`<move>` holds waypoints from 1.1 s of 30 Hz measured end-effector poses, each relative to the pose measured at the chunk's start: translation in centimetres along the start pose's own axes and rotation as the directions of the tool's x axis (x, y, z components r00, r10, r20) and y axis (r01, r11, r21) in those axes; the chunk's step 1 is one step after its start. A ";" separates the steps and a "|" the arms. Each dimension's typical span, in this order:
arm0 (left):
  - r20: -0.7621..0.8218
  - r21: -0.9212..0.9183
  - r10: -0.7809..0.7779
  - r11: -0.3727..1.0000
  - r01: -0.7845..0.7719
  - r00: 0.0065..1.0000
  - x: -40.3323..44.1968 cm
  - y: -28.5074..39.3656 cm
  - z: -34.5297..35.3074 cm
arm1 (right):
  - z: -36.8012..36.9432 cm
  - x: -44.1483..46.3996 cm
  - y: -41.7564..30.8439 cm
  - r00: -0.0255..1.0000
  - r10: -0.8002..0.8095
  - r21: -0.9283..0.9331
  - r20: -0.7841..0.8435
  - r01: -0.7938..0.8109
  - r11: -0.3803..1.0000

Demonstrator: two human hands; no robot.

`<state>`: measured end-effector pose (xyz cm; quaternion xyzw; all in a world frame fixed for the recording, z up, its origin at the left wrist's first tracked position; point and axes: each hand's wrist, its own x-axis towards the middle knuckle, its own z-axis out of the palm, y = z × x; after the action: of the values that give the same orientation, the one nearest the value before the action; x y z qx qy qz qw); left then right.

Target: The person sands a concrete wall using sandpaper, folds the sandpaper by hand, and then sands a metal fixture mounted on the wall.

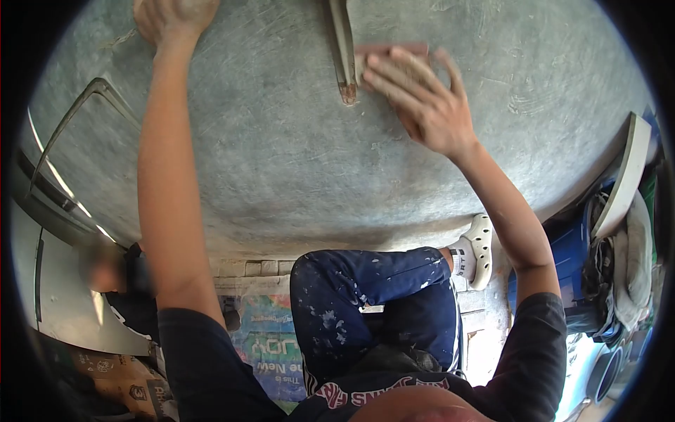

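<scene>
A broad grey surface (281,155) with scuffs and light patches fills the upper view. My right hand (432,105) lies against it with fingers extended, slightly blurred, over a thin reddish-brown piece of sandpaper (390,49) whose top edge shows past the fingertips. Just left of those fingers, a narrow grey metal bar (342,49) runs down to a rusty brown end. At the top left, my left hand (176,17) is against the surface; its fingers are cut off by the frame edge.
A bent grey metal frame (91,88) stands at the left, with another person (123,281) below it. Blue bins (566,260) and a grey cloth bundle (636,257) are at the right. A printed colourful sheet (271,344) lies beside my paint-spotted trousers (337,309).
</scene>
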<state>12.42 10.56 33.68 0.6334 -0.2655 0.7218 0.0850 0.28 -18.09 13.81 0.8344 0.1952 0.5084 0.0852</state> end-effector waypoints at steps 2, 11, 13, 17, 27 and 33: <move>-0.097 0.017 0.083 0.997 -0.082 0.992 0.0 -0.3 0.4 | -1.1 2.4 0.7 0.989 0.095 -0.070 -0.109 -0.103 0.992; -0.071 0.230 0.033 0.973 -0.015 0.997 0.3 -0.8 0.3 | 1.2 -2.2 0.0 0.999 -0.049 0.023 0.007 0.049 0.999; 0.081 0.226 -0.097 0.971 0.076 0.992 0.5 -1.1 0.3 | -0.4 0.9 0.8 0.983 0.114 -0.097 -0.146 -0.128 0.987; 0.145 0.307 -0.162 0.945 0.112 0.976 0.5 -0.8 0.2 | 0.0 1.1 0.2 0.992 0.123 0.054 -0.037 -0.121 0.991; -0.103 0.173 0.011 0.985 0.007 0.995 0.0 1.6 0.5 | -1.6 1.5 0.3 0.949 0.172 0.000 -0.266 -0.178 0.984; 0.248 0.204 -0.097 0.978 0.046 0.964 0.5 0.4 -0.1 | -1.2 6.4 2.3 0.906 0.199 0.065 -0.375 -0.188 0.980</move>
<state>12.09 10.17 34.07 0.7360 -0.1787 0.6528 0.0131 2.40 -17.63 20.31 0.7367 0.1312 0.6632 -0.0165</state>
